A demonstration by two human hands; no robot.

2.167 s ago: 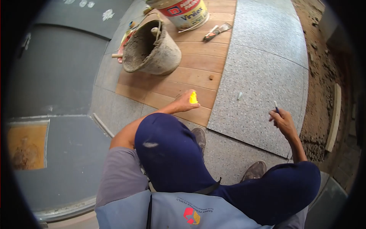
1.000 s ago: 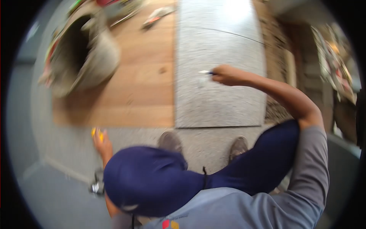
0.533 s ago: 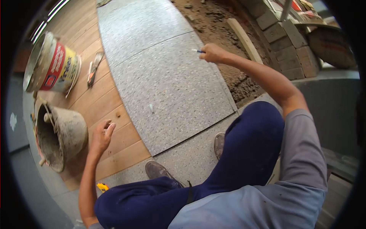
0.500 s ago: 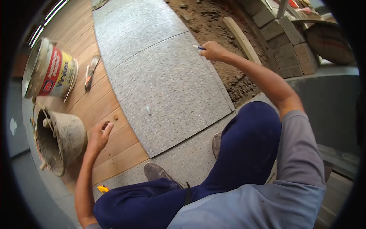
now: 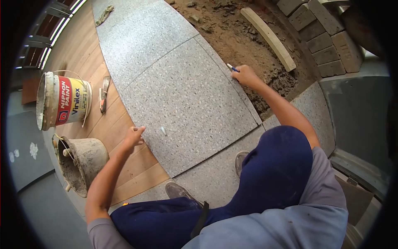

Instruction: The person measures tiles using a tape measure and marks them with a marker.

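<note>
My right hand [image 5: 247, 77] is closed around a blue and white marker [image 5: 233, 67] at the right edge of the speckled tile [image 5: 186, 99]. The marker's white end points up and left. My left hand [image 5: 134, 137] is over the tile's left edge, beside the wooden floor [image 5: 103, 128], with its fingers curled and the thumb near the index finger; any contact between them is unclear. A small pale cap-like piece [image 5: 163, 130] lies on the tile just right of my left hand.
A paint bucket [image 5: 68, 101] and a tipped, cement-crusted bucket [image 5: 89, 155] stand at left, near a scraper-like tool [image 5: 103, 94]. Right of the tile are bare soil [image 5: 224, 41], a wooden strip [image 5: 269, 38] and stacked bricks [image 5: 321, 43]. A rag [image 5: 104, 15] lies at the far end.
My left hand has moved right, from above the wooden floor to the tile's left edge. My right hand has shifted slightly down along the right edge with the marker. The view has shifted.
</note>
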